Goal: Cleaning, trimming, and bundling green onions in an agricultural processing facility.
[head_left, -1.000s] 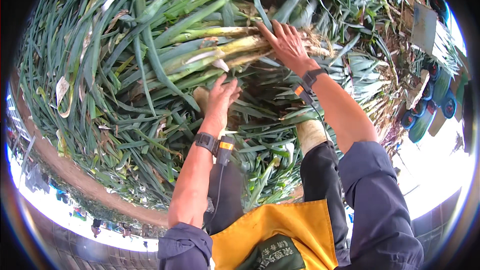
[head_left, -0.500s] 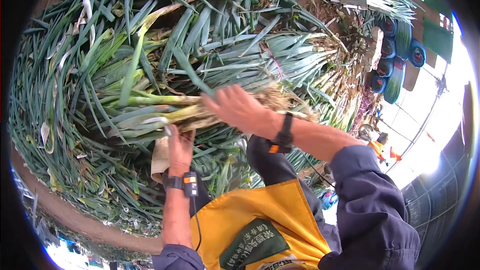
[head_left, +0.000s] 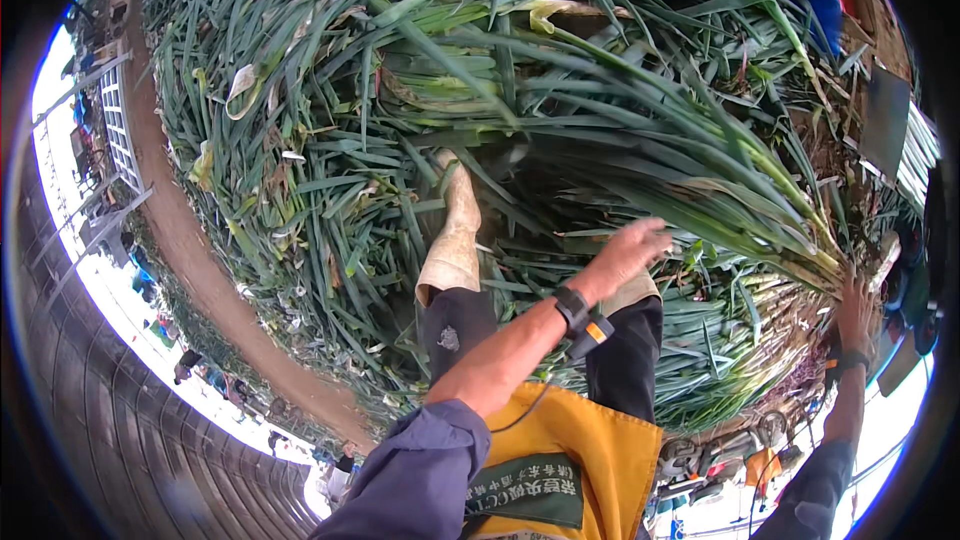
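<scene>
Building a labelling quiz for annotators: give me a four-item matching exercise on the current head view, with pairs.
Column one
1. left hand
2. right hand
3. apron
4. left boot

Column two
A. yellow, with a dark green panel
B. at the stalk ends of a fanned-out green onion bunch
C. cream with brownish stains
D. fingers extended, close to the right boot

Pairs: 1-D, 2-B, 3-A, 4-C
</scene>
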Available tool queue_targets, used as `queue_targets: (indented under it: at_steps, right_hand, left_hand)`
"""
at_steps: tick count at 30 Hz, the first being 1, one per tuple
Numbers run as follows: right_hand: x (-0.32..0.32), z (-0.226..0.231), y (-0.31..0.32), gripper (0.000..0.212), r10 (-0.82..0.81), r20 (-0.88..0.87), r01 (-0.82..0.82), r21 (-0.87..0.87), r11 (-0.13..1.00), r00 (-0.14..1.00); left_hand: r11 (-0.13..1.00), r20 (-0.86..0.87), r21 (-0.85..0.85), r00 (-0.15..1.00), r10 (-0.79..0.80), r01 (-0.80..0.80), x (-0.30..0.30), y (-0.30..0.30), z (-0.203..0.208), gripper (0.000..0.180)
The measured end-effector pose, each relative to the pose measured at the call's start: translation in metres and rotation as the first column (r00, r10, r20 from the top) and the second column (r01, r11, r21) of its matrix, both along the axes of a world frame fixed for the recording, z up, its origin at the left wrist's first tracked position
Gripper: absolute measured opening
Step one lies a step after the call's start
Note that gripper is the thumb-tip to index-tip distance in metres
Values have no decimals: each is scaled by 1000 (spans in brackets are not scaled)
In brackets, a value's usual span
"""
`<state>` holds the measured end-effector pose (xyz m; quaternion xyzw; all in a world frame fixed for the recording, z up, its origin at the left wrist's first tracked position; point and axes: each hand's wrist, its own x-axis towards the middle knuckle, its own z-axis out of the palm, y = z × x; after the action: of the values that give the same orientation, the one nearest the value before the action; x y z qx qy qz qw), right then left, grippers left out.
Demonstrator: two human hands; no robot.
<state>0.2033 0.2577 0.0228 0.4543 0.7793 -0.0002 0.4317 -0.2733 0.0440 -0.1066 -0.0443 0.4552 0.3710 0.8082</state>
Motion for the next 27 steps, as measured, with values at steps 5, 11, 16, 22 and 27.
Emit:
queue_targets:
  at_steps: [5,11,16,22,27]
  right_hand:
    - [-129,-78,-3,55,-415,-241,377,-189,907,877]
    - [-418,-171,4,34,10,-846,-127,-69,990,533]
    - [-566,-260,44,20,14,-883,-98,-36,995,470]
    - [-598,-347,84,39,-43,-602,-16,-91,996,798]
    - [-592,-311,65,33,178,-717,-376,-124,918,673]
  left_hand:
    - [993,-584,68,811,-36,93,-108,-17,-59,39]
    - [958,-963,-66,233,-134,278,-253,-13,-91,42]
    - [997,-997,-46,-65,-42,56,-374,-19,-113,43]
    - [997,-942,-80,327,-79,9,-456,-71,-166,53]
    - [988,-980,-127,145,-139,88,-461,-84,-172,54]
